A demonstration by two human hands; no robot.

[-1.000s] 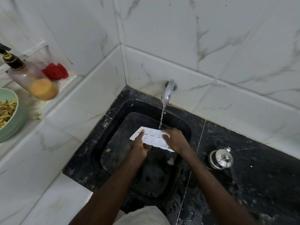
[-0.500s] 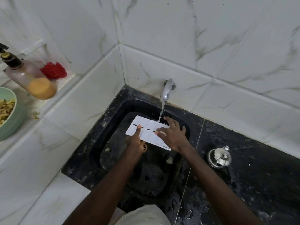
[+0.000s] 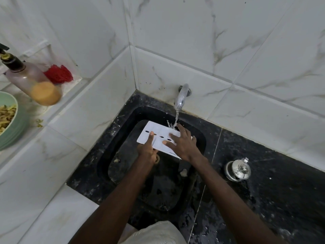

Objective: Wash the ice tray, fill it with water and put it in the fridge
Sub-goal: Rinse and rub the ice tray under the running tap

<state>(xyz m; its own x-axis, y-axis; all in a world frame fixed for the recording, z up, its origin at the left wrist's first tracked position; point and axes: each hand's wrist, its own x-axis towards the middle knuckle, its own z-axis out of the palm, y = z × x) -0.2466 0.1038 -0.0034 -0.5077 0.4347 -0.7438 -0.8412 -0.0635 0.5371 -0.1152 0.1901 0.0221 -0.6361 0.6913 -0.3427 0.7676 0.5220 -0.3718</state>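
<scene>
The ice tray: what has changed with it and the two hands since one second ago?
The ice tray was lifted up toward the tap, so the water now lands on its far edge instead of its middle. The right hand opened from gripping the tray's right end and now lies flat, fingers spread, on top. The left hand still holds the near edge, thumb on top. Tap running, steel lid and soap bottle unchanged.
</scene>
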